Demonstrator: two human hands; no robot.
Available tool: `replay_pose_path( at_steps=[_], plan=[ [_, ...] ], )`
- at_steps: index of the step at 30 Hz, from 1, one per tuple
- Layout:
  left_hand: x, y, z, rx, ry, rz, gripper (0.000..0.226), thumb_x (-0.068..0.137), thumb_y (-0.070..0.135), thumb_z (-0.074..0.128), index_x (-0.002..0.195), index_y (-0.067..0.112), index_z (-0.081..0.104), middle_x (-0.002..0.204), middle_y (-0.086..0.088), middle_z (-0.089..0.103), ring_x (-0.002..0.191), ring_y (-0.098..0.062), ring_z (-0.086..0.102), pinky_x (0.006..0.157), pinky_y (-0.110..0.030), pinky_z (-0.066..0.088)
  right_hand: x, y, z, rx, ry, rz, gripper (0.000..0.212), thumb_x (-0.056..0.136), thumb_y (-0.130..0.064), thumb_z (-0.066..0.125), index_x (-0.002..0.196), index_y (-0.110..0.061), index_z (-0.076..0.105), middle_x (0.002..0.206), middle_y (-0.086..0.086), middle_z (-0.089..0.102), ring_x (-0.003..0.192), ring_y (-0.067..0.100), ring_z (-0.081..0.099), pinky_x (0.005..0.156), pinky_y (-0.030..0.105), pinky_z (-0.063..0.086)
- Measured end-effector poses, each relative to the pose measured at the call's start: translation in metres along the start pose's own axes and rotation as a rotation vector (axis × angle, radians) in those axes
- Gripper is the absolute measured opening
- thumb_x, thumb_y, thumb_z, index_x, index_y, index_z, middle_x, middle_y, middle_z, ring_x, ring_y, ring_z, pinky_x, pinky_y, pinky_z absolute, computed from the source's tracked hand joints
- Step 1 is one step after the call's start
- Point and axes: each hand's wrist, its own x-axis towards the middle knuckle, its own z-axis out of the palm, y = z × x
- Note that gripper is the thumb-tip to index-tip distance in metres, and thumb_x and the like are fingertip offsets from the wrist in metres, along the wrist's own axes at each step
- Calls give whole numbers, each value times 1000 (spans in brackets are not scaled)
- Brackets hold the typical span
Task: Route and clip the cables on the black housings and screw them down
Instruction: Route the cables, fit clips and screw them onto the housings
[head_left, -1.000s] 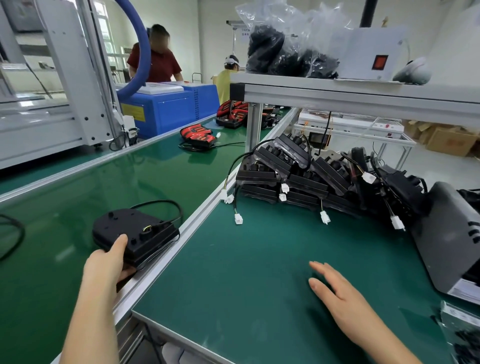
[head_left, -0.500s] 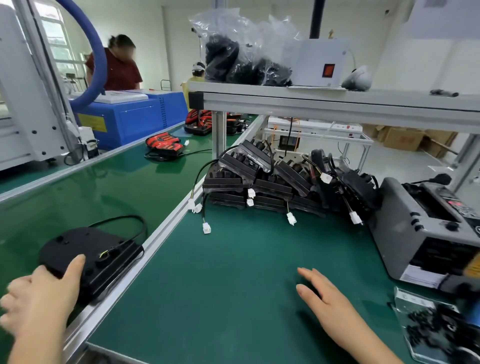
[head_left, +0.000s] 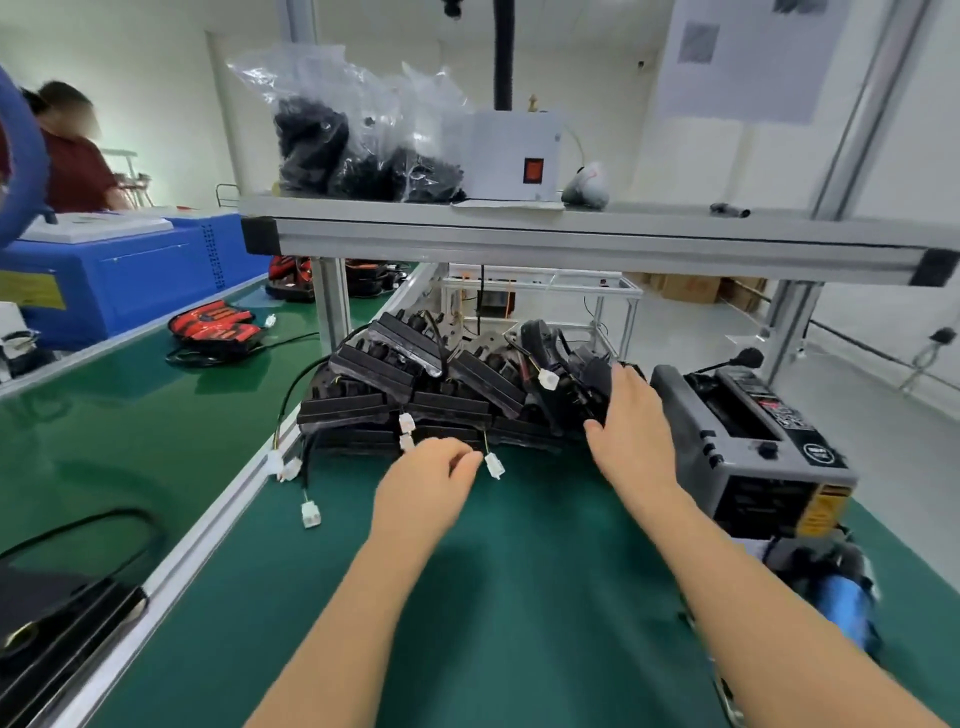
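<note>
A pile of black housings (head_left: 415, 384) with black cables and white connectors lies at the back of the green mat (head_left: 519, 571), under the shelf. My left hand (head_left: 431, 483) hovers at the pile's front edge with fingers loosely curled, right beside a dangling white connector (head_left: 493, 465); I see nothing held in it. My right hand (head_left: 631, 426) rests on the right end of the pile, fingers stretched over a black housing (head_left: 592, 384) and thumb spread below it. Another black housing (head_left: 57, 618) with a cable loop sits on the conveyor belt at lower left.
A grey tape dispenser (head_left: 753, 447) stands just right of my right hand. An aluminium shelf (head_left: 571, 234) overhead carries bags of black parts (head_left: 353, 145) and a white box (head_left: 514, 156). Red-and-black units (head_left: 215, 322) lie on the conveyor, and a person (head_left: 72, 161) works at back left.
My left hand let go of the housing on the conveyor and moved right to the pile. My right hand lifted off the mat and reached forward onto the pile's right end.
</note>
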Motion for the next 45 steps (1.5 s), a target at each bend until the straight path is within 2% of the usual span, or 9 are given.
replay_pose_path(
  at_steps=[4,10,13,19,24,33,36,40,45],
  plan=[
    [-12,3,30,24,-58,4,27,94,49,42,94,34,65,89,11,56,85,-9,55,73,-28,45,51,4,5,-461,9,-155,68,86,-15,53,145,-5,20,150,16,29,137,31,28,112,42,24],
    [-26,-19,42,-31,-43,22,23,93,51,44,98,39,64,83,17,51,79,-1,52,69,-20,40,86,11,15,-600,-114,-126,54,85,-13,49,138,-12,38,125,13,58,125,31,45,112,52,18],
    [-29,-26,44,-73,-12,17,22,93,49,46,94,38,65,81,16,53,78,0,52,67,-18,40,89,15,20,-623,-114,-147,48,84,-13,53,130,-11,44,117,10,61,113,30,54,111,52,21],
    [-29,-29,49,-142,18,7,18,93,43,50,88,35,66,77,17,54,79,2,52,65,-13,38,92,21,16,-518,-97,-136,53,83,-19,61,132,-9,42,120,14,59,112,31,56,110,47,27],
    [-29,-25,47,-194,64,-10,17,93,40,51,87,34,65,80,16,57,82,2,53,67,-17,41,85,15,-4,-416,-8,-142,47,82,-15,55,127,-5,45,114,18,60,102,34,57,94,42,40],
    [-33,-21,22,-322,157,-32,18,94,38,50,97,33,67,92,19,62,89,6,53,75,-19,40,3,-22,-58,-236,229,-319,45,76,-19,62,118,-5,54,92,16,58,77,33,50,69,36,35],
    [-40,-22,9,-372,189,-35,15,94,40,50,85,44,61,89,17,63,88,2,56,75,-20,42,-39,-35,-74,-222,251,-369,44,74,-19,65,115,-7,56,87,14,56,75,30,48,70,36,37],
    [-51,-23,-7,-414,172,-71,16,93,43,50,83,37,61,82,10,63,80,-9,60,72,-29,46,-99,-51,-85,-160,250,-427,49,66,-16,67,114,-6,59,88,13,56,76,32,50,74,42,45],
    [-66,-23,-18,-502,-39,-233,25,90,43,53,78,26,67,78,6,69,62,-2,64,67,-32,51,-169,-68,-68,-157,88,-516,55,60,-22,63,114,-12,61,91,7,55,83,29,55,93,45,48]
  ],
)
